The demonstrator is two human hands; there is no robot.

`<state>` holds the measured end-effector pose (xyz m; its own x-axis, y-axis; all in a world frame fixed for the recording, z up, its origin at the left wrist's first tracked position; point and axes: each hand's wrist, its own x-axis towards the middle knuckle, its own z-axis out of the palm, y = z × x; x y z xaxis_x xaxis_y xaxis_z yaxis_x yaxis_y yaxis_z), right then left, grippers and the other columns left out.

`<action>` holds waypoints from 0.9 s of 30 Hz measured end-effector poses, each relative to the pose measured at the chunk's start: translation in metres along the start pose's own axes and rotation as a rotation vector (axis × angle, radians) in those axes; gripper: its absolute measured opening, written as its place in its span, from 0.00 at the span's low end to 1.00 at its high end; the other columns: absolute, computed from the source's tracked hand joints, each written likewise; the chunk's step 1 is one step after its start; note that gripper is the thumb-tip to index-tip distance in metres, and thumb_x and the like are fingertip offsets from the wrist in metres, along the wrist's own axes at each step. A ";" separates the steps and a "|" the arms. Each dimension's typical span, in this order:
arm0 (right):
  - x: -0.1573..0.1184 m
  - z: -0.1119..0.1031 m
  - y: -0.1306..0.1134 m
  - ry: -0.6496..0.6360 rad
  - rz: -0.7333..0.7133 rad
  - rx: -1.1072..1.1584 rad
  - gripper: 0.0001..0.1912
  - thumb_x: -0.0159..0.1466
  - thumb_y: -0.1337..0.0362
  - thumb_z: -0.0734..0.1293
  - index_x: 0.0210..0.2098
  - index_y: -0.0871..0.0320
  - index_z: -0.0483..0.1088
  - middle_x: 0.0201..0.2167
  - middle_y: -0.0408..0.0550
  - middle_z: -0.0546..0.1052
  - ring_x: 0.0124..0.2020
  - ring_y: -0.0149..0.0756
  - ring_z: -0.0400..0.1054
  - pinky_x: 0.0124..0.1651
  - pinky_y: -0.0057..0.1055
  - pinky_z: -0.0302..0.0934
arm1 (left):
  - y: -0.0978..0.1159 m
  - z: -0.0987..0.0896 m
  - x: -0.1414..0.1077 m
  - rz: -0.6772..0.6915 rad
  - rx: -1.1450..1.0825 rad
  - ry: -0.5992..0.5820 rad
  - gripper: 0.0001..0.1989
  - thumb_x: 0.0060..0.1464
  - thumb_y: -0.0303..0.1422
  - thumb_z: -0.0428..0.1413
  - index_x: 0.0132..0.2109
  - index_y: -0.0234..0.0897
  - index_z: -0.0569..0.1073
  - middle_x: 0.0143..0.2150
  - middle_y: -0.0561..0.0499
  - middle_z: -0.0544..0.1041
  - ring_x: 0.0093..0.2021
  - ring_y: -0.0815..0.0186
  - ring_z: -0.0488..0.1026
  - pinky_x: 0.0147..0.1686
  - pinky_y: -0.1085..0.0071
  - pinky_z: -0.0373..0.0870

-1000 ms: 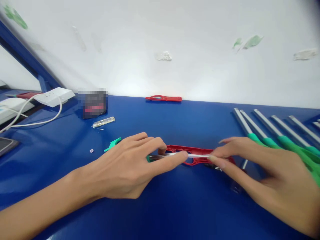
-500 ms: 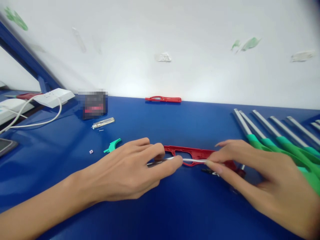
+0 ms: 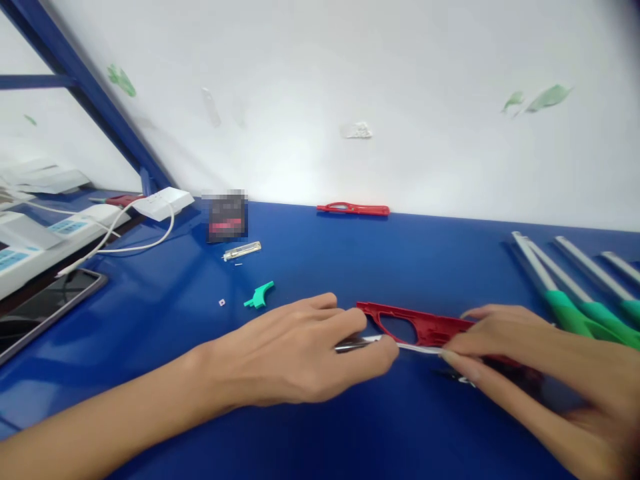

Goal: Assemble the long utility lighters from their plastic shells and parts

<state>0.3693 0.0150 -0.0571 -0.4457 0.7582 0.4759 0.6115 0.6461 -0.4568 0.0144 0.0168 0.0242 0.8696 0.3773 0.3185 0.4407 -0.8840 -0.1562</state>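
Blue counter (image 3: 300,267) spreads under both hands. The left fingers (image 3: 370,360), nearly closed, grip a shiny dark rod (image 3: 350,345); the right fingers (image 3: 465,368) pinch a white strand (image 3: 420,348) running between both grips. Just beyond the fingers is a red casing (image 3: 437,329).

I can make out no word or number from here; the dark packet (image 3: 228,217) near the wall (image 3: 425,167) is blurred into blocks.
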 end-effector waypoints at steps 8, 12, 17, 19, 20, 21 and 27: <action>0.011 0.003 0.006 0.012 -0.046 0.000 0.25 0.79 0.29 0.77 0.52 0.40 0.92 0.41 0.50 0.91 0.51 0.63 0.91 0.52 0.54 0.90 | -0.004 0.003 -0.002 -0.007 0.025 0.137 0.20 0.88 0.19 0.48 0.66 0.41 0.82 0.38 0.55 0.81 0.32 0.64 0.68 0.40 0.66 0.68; 0.008 -0.002 0.005 0.009 -0.052 -0.007 0.25 0.79 0.29 0.77 0.53 0.40 0.92 0.41 0.50 0.91 0.52 0.63 0.91 0.53 0.54 0.90 | -0.005 0.013 -0.004 -0.067 -0.019 0.207 0.19 0.89 0.19 0.50 0.70 0.39 0.80 0.43 0.54 0.84 0.37 0.66 0.75 0.48 0.65 0.71; 0.003 -0.009 0.002 0.004 -0.045 -0.017 0.24 0.79 0.30 0.77 0.53 0.40 0.92 0.42 0.49 0.91 0.52 0.63 0.91 0.53 0.55 0.90 | -0.004 0.021 -0.006 -0.165 -0.105 0.220 0.15 0.96 0.34 0.49 0.71 0.38 0.79 0.48 0.52 0.87 0.43 0.66 0.83 0.52 0.65 0.72; 0.003 -0.012 0.002 0.003 -0.044 -0.021 0.24 0.79 0.30 0.77 0.54 0.40 0.92 0.42 0.49 0.92 0.53 0.64 0.91 0.53 0.56 0.90 | -0.004 0.022 -0.006 -0.195 -0.124 0.211 0.18 0.97 0.38 0.47 0.70 0.39 0.80 0.49 0.52 0.88 0.43 0.65 0.83 0.51 0.65 0.73; 0.003 -0.013 0.002 0.003 -0.043 -0.023 0.24 0.80 0.30 0.77 0.54 0.40 0.92 0.42 0.49 0.92 0.53 0.64 0.91 0.53 0.56 0.91 | -0.004 0.022 -0.006 -0.205 -0.132 0.211 0.20 0.97 0.40 0.46 0.69 0.39 0.81 0.49 0.51 0.88 0.42 0.65 0.83 0.50 0.65 0.73; 0.003 -0.014 0.002 0.003 -0.042 -0.024 0.24 0.80 0.30 0.77 0.54 0.40 0.92 0.42 0.49 0.92 0.53 0.64 0.91 0.54 0.56 0.91 | -0.004 0.023 -0.006 -0.211 -0.141 0.212 0.21 0.97 0.41 0.45 0.68 0.39 0.82 0.48 0.51 0.88 0.42 0.64 0.83 0.49 0.65 0.74; -0.006 -0.020 0.006 0.010 -0.030 -0.033 0.20 0.81 0.35 0.78 0.55 0.40 0.92 0.43 0.48 0.92 0.54 0.64 0.91 0.55 0.57 0.91 | -0.004 0.022 -0.006 -0.240 -0.190 0.212 0.22 0.97 0.43 0.47 0.65 0.39 0.83 0.48 0.51 0.88 0.45 0.63 0.85 0.50 0.64 0.75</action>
<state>0.3888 0.0128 -0.0481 -0.4582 0.7374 0.4963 0.6194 0.6653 -0.4168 0.0121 0.0243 0.0021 0.6725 0.5318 0.5146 0.5597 -0.8205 0.1165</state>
